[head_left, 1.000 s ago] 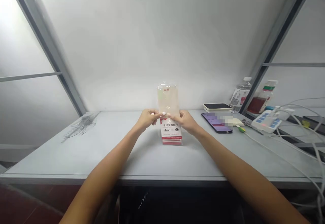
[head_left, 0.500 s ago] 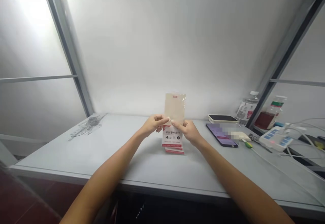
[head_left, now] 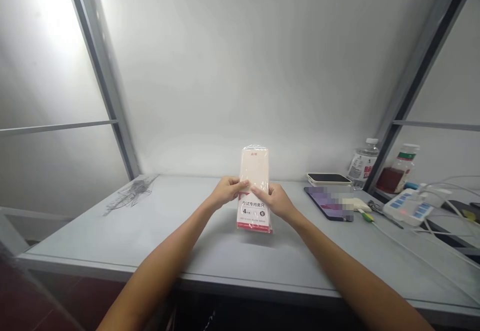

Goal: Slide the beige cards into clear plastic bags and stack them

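Two bare hands, the left hand and right hand, pinch a shrink-wrapped ruler set upright at lower centre; it looks light, stiff and slippery, best gripped by its long edges.

Item: plastic-wrapped exam ruler set, upright at lower centre of frame, gripped between left hand and right hand. Also on grey desk, right of frame: phone, water bottle, power strip.

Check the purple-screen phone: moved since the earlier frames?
No: the purple-screen phone sits in the same place beside the black-screen phone; only the view shifted.
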Tool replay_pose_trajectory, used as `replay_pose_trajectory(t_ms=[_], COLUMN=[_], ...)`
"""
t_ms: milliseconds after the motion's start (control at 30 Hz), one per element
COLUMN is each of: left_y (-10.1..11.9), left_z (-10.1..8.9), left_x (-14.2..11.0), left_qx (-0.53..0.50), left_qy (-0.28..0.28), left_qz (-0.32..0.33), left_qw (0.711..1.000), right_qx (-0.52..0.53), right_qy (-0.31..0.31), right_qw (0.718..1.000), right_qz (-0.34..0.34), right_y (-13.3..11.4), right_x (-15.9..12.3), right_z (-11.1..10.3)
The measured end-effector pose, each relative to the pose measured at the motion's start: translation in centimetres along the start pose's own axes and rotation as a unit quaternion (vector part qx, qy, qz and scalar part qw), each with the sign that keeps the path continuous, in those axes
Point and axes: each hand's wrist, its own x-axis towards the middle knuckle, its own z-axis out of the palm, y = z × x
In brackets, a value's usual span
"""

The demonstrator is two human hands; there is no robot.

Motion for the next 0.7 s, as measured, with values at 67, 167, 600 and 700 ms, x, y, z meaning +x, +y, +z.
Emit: replay_pose_trajectory(t_ms=[67,167,600,700], left_y=[-0.07,-0.11,-0.79,-0.84], left_z=[0.00,0.07,0.87,0.88], left_x=[0.06,0.10,0.20,0.22], left_qx=[-0.004,-0.010,-0.015,-0.012], left_qy=[-0.002,0.000,0.000,-0.013], left_qz=[-0.001,-0.001,-0.016,-0.018], left_qw=[1.000,1.000,1.000,1.000], right_qx=[-0.006,0.003,0.062,0.074], right_qy=[-0.001,-0.018,-0.074,-0.075], right_qw=[1.000,1.000,0.995,0.994], right_qz=[0.001,-0.007,-0.023,-0.024], right_y=[0.01,0.03,-0.27,-0.41], right_x=[-0.03,-0.07,-0.51,-0.59], right_z=[-0.01,0.03,-0.01,-0.02])
